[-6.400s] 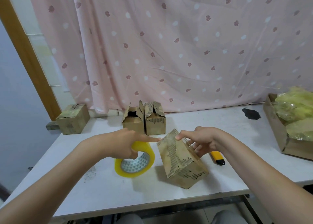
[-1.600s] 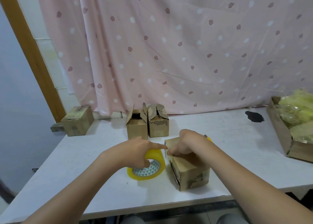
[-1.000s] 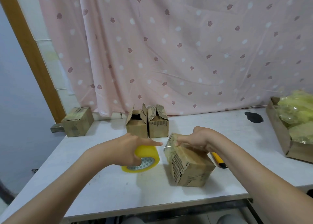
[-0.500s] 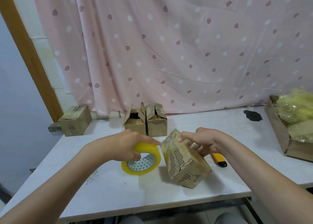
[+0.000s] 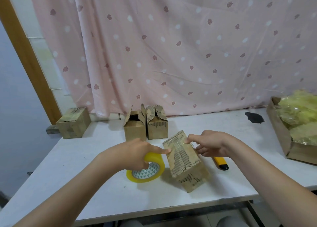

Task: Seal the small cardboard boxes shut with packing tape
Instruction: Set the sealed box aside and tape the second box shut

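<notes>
A small worn cardboard box (image 5: pixel 185 163) stands tilted on the white table (image 5: pixel 85 158), its closed flap face turned up toward me. My left hand (image 5: pixel 135 153) grips a yellow roll of packing tape (image 5: pixel 147 170) beside the box, with the index finger stretched to the box's left edge. My right hand (image 5: pixel 209 144) holds the box at its upper right, the forefinger pressing on the flap face. Clear tape lies along the seam between the two hands.
Two small open boxes (image 5: pixel 145 125) stand behind, near the pink curtain. A closed box (image 5: pixel 73 122) sits at the far left corner. A yellow utility knife (image 5: pixel 221 163) lies right of the box. A large carton (image 5: pixel 284 137) holding yellow plastic is at the right edge.
The box has gone from lying flat to tipped up on an edge, its flap face now toward me. Both hands stay at its top edge, the roll close beside it.
</notes>
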`<action>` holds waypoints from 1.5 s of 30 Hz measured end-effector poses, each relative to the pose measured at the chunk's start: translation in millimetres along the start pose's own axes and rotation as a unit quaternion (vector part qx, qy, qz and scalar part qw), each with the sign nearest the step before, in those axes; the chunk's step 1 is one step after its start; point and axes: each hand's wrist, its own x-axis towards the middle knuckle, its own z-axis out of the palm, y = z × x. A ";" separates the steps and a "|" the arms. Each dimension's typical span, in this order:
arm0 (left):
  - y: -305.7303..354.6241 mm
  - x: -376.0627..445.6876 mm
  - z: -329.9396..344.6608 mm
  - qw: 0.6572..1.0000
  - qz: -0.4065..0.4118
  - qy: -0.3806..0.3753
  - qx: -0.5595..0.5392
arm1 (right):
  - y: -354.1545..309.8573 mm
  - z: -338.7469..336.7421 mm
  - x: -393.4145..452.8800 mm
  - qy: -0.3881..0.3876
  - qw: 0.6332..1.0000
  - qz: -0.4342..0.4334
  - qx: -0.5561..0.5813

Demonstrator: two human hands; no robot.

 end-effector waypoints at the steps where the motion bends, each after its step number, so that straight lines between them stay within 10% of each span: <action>1: 1.2 0.7 -0.7 1.000 0.001 -0.001 0.000 | -1.4 -0.7 -0.6 0.016 1.000 -0.008 -0.024; 21: 12.9 -0.2 -0.8 0.999 0.001 -0.003 -0.041 | -11.5 11.3 -23.7 0.017 0.995 -0.021 -0.091; 29: 13.8 -2.3 0.1 0.999 0.005 0.012 -0.043 | -40.0 53.3 -39.9 0.046 0.948 -0.013 -0.313; 45: -11.0 -23.1 -2.1 0.994 -0.021 0.047 -0.094 | -34.1 49.2 -25.4 0.056 0.976 -0.004 -0.212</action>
